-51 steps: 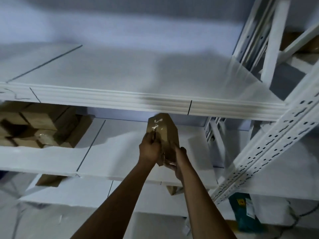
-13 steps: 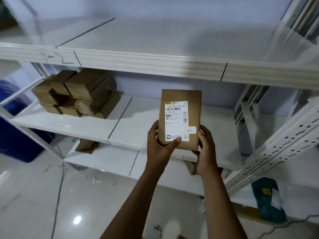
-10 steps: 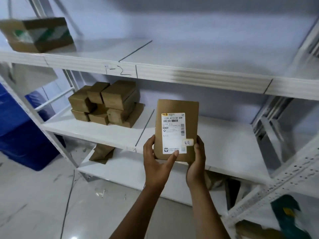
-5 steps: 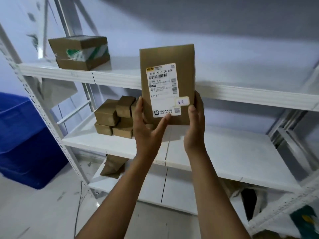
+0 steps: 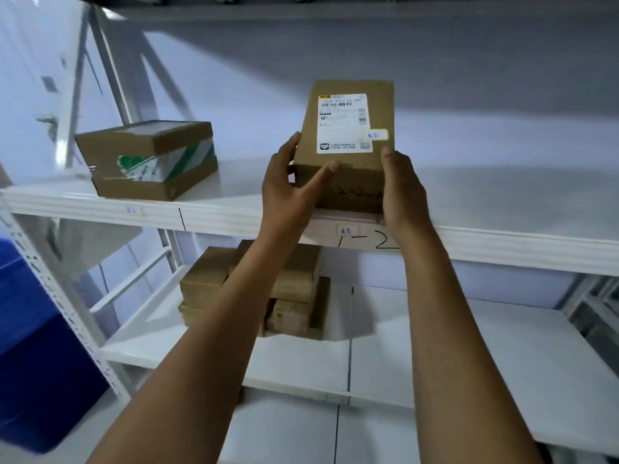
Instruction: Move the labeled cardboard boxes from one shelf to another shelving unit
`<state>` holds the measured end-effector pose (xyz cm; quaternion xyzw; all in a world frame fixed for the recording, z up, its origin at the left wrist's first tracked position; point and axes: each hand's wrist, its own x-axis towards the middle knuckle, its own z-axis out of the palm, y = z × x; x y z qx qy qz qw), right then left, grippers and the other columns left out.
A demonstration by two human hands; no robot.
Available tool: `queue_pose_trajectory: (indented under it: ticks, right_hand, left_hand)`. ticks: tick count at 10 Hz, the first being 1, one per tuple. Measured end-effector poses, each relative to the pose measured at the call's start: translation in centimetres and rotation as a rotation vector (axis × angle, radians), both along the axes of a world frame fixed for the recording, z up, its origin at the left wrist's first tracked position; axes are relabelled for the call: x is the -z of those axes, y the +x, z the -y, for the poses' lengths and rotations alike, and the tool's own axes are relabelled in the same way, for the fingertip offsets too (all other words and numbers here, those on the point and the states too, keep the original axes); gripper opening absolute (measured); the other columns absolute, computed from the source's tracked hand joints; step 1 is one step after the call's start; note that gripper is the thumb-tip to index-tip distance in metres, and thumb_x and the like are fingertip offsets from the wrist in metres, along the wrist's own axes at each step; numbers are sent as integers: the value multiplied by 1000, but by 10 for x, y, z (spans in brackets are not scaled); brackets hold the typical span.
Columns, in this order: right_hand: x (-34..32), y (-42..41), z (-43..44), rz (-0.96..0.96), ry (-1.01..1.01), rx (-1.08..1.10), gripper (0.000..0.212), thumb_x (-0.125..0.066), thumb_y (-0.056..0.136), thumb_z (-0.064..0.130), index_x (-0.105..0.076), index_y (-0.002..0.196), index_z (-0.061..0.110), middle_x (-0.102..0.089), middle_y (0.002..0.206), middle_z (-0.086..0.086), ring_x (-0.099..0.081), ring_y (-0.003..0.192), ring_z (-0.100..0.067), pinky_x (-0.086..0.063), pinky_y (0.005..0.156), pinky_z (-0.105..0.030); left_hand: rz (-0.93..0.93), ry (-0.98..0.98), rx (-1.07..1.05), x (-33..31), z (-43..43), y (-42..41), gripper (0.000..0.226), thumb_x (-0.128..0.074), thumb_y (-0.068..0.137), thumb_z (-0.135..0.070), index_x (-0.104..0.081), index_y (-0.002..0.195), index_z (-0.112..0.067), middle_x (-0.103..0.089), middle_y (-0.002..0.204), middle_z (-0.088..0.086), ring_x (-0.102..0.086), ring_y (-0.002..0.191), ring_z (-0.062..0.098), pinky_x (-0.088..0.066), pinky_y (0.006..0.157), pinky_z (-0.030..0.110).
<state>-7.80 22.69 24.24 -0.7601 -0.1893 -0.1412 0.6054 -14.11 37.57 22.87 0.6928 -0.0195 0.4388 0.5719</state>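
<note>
the box sits between both hands at the front edge of the upper shelf, its near bottom edge down on or just above the shelf lip; whether it fully rests there cannot be told. its labelled top faces the camera, tipped up toward the viewer, and its long axis runs away from the person, into the depth of the shelf. the left hand clasps the near left corner, thumb laid across the front face, fingers up along the left side. the right hand presses flat on the right side. so the grip is a two-handed clamp on the box's near end, each hand about equally close.

the box lies ahead of and slightly above the hands, which means the coming move is probably a straight push forward along that long axis, with the far end lowered until the base lies flat.

to the left, well apart on the same shelf, sits a taped box; it does not block the path. the shelf front bears the handwritten mark "1-2" just below the held box. on the lower shelf a stack of plain boxes sits partly behind the left forearm.
</note>
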Motion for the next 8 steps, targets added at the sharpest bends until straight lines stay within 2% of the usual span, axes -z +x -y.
queue_pose_trajectory:
  ticks: [1,2,3,4,5,6,7,8]
  right_hand:
    - [1,8,1,-25,10,32,68,-21,91,73,-56,132,31,-62,116,4,-63,107,-20,-53,86,-34]
    - [3,13,0,-8,-6,131,73,-17,95,70,-58,137,27,-55,110,2,-57,102,-22,-47,89,-35]
    - [2,8,-1,-6,-60,216,76,-13,96,71,-65,124,23,-56,101,0,-55,93,-24,-43,85,-36]
    - [2,5,-2,-2,-116,280,77,-15,95,74,-66,90,17,-61,77,-1,-58,75,-16,-40,69,-33]
    - [4,4,2,-2,-74,306,82,-23,93,77,-68,82,9,-60,69,3,-57,69,-8,-40,60,-29]
    - [5,4,1,4,-42,309,89,-26,91,78,-69,87,1,-59,67,3,-56,66,-10,-42,61,-30]
    - [6,3,5,-8,0,309,86,-26,90,77,-68,78,3,-58,66,3,-57,67,-13,-45,71,-37]
    - [5,-4,8,-29,249,324,73,-28,94,67,-68,82,8,-59,72,8,-55,71,-10,-44,79,-38]
  left_hand:
    - [-15,9,-10,1,-9,14,75,-83,81,-46,-54,147,-25,-61,136,-2,-63,118,6,-61,95,36]
    - [-53,106,-25,6,-16,22,80,-82,77,-56,-55,146,-28,-59,128,-5,-62,110,-4,-61,85,23]
    - [-86,201,-70,13,-24,22,82,-79,74,-64,-57,144,-28,-58,124,-6,-62,105,0,-60,78,22]
    - [-147,263,-71,16,-29,18,85,-79,75,-64,-54,147,-28,-56,125,-4,-62,103,4,-62,76,23]
    - [-193,340,-60,15,-32,15,93,-80,73,-64,-46,152,-29,-53,129,-4,-62,102,4,-62,79,27]
    - [-228,389,-44,14,-31,11,102,-85,72,-59,-38,157,-28,-50,133,-2,-63,106,9,-64,84,37]
    - [-250,417,-30,14,-28,7,123,-86,69,-61,-15,163,-27,-37,153,4,-57,125,21,-58,98,47]
    - [-236,286,29,14,-33,2,131,-79,71,-69,6,163,-32,-14,166,5,-48,132,21,-51,105,46]
